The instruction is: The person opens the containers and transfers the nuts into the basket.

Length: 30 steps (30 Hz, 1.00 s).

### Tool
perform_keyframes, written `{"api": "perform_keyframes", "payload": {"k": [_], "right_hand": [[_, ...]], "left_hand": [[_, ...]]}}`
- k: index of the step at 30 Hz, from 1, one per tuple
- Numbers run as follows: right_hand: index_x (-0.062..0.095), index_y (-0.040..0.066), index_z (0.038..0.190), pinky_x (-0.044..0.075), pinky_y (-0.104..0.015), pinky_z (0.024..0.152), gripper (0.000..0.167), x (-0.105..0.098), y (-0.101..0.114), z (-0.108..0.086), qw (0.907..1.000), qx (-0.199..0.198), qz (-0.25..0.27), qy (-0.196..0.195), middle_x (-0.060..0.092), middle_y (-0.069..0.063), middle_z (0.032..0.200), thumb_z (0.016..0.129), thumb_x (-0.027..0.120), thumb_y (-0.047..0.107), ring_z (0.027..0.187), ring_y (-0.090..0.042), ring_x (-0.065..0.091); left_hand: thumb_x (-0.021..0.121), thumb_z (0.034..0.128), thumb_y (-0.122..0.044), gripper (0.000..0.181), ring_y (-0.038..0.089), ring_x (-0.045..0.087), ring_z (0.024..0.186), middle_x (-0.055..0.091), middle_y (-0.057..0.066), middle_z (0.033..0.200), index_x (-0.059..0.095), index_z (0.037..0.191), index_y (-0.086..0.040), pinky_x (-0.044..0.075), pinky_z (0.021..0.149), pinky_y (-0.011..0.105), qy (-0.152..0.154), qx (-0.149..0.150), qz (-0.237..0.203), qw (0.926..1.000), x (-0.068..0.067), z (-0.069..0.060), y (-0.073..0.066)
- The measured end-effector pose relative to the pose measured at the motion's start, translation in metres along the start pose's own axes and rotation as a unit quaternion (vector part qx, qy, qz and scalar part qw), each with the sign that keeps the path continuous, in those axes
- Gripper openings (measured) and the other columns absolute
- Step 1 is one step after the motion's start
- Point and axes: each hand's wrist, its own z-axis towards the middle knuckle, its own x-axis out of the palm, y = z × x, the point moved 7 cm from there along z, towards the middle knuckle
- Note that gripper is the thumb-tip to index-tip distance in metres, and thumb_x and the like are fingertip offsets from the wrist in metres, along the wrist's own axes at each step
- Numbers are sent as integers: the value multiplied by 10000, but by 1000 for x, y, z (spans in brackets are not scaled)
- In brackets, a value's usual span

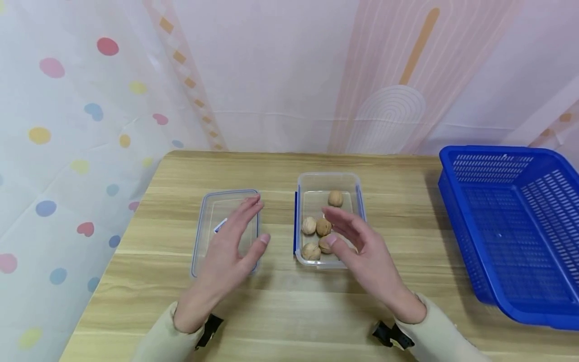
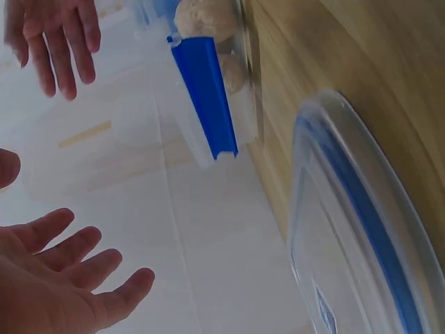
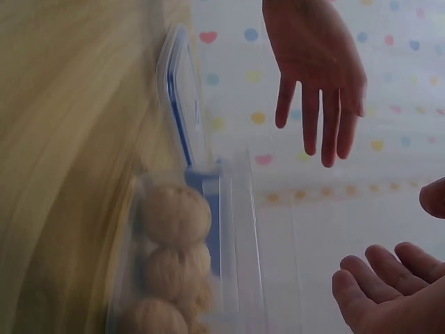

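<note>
My left grip [image 1: 223, 259], relaxed with its thumb apart, hovers over a clear lid [image 1: 209, 231] lying toward the tabletop's [image 1: 280, 317] left edge. My right grip [image 1: 373, 262], loosely curved, hangs over a clear container [image 1: 329, 175] of walnuts [image 1: 323, 227], near the far edge's middle. A blue basket [image 1: 524, 226] stands well right, by that edge.
</note>
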Motion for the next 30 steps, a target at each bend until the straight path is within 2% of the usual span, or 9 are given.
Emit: {"api": "perform_keyframes", "payload": {"k": [4,9,16,23,26,30], "right_hand": [[544,51,1467,430,-322,1136,462,-12,-4,2,9996,-6,-266,-68,574,-81,1491,1019,652,87,1370,-228,539],[542,50,1472,417,-333,1150,472,-25,-10,4,9979,19,-634,-152,556,-89,1509,1019,660,115,1389,-227,516],[555,79,1476,405,-467,1167,493,-37,-14,10,9903,-109,-1375,-172,544,-47,1528,1006,688,151,1407,-268,497],[572,106,1475,362,-593,1160,516,-43,-17,18,9719,-261,-2337,-46,524,-59,1549,998,715,242,1443,-323,452],[564,97,1482,352,-603,1164,550,-46,-20,23,9626,-390,-2679,55,506,-94,1562,984,735,253,1451,-343,440],[559,64,1480,355,-602,1165,582,-47,-26,31,9477,-594,-3114,378,490,-136,1568,967,757,255,1460,-358,424]], "left_hand": [[625,995,-304,607,313,307,1532,384,97,1644,491,1518,-26,294,1204,586,388,8,97,9992,15,5,-6],[609,999,-365,657,341,265,1545,325,83,1676,456,1537,-22,267,1217,586,686,167,296,9971,31,10,-13],[561,1007,-488,759,326,149,1580,209,59,1718,378,1591,-39,197,1243,589,1176,71,593,9913,48,14,-15],[493,1020,-614,874,349,51,1585,72,91,1734,243,1647,-59,164,1217,671,1924,-250,1027,9756,68,15,-7],[469,1018,-644,902,355,38,1584,51,109,1731,208,1656,-62,155,1212,683,2079,-308,1134,9711,76,17,-3],[451,1013,-663,932,375,53,1580,48,137,1724,181,1656,-44,161,1205,693,2189,-327,1285,9667,84,20,2]]}}
